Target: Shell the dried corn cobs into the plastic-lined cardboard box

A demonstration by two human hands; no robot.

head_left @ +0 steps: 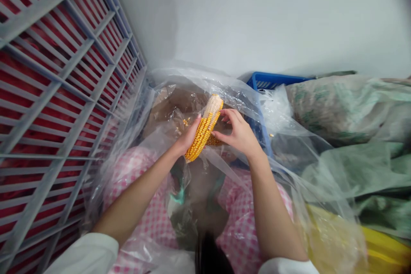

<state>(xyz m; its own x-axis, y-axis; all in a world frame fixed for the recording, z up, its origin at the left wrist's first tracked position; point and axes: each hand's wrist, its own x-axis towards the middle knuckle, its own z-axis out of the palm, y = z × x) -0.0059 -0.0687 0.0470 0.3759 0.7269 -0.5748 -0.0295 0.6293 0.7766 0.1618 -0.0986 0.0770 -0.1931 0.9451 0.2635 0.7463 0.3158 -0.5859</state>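
A corn cob (pixel 202 135) with yellow kernels is tilted in front of me, its upper end leaning right. Near that end a pale strip shows where kernels are off. My left hand (pixel 188 138) grips the cob from its left side, the thumb lying along it. At the cob's right edge is my right hand (pixel 236 130), fingers curved and apart, with the thumb tip close to the kernels; whether it touches them I cannot tell. Loose kernels (pixel 183 125) lie below on clear plastic sheeting (pixel 221 83), which spreads over my lap and around the cob.
Grey slatted crates (pixel 61 81) with red contents rise at the left. A blue basket (pixel 272 80) stands by the white wall (pixel 257 21). Stuffed woven sacks (pixel 343 107) fill the right side, with a yellow item (pixel 385 248) at the lower right.
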